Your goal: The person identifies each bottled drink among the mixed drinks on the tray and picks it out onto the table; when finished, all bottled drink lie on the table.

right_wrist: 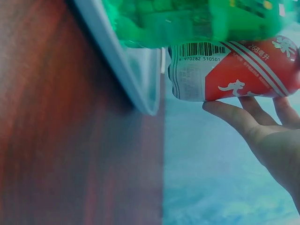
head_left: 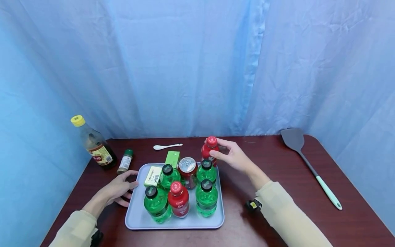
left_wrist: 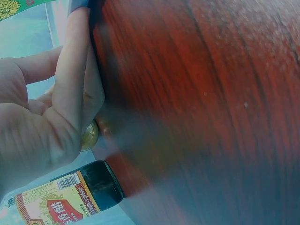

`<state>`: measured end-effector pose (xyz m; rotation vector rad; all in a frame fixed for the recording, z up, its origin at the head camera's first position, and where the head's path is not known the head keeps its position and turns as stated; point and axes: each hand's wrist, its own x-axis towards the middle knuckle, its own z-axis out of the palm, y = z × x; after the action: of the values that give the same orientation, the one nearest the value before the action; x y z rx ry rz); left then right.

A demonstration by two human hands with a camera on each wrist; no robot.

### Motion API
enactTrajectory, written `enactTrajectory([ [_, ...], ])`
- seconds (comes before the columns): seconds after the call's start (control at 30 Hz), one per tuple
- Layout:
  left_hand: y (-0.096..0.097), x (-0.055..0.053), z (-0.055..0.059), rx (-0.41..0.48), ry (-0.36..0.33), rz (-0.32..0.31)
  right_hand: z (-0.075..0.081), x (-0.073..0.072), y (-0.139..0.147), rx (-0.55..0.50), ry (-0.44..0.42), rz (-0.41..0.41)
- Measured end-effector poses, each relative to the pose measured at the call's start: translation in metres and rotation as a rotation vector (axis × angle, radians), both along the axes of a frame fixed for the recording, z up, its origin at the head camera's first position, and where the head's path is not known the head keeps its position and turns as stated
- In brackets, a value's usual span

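My right hand (head_left: 236,157) holds a red bottle (head_left: 211,151) at the tray's back right corner, thumb on one side and fingers on the other. In the right wrist view that bottle (right_wrist: 234,70) has its base close above the tray's rim (right_wrist: 149,105). My left hand (head_left: 115,190) is at the left edge of the light blue tray (head_left: 135,221), with fingertips touching the rim. On the tray stand several green bottles (head_left: 206,199), a second red bottle (head_left: 179,202), a soda can (head_left: 187,168), a green box (head_left: 172,157) and a pale small box (head_left: 152,176).
Beyond my left hand stand a yellow-capped sauce bottle (head_left: 100,151) and a green-capped spice jar (head_left: 124,162). A white spoon (head_left: 166,146) lies behind the tray. A grey spatula (head_left: 300,147) with a mint handle lies at the right. Blue curtains (head_left: 191,68) surround the table (head_left: 277,164).
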<state>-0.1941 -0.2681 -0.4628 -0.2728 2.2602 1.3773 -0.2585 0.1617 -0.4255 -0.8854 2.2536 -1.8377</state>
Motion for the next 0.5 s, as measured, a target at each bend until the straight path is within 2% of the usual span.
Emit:
enactTrajectory([
  [0.13,0.0,0.0,0.0,-0.004,-0.001,0.004,0.013,0.002,0.011,0.008,0.026,-0.045],
  [0.27,0.001,0.0,0.001,-0.007,-0.003,0.009,0.022,0.005,0.025,0.002,0.01,-0.102],
  [0.5,0.001,0.002,0.003,0.003,0.006,0.005,0.024,0.004,0.047,0.014,-0.011,-0.188],
])
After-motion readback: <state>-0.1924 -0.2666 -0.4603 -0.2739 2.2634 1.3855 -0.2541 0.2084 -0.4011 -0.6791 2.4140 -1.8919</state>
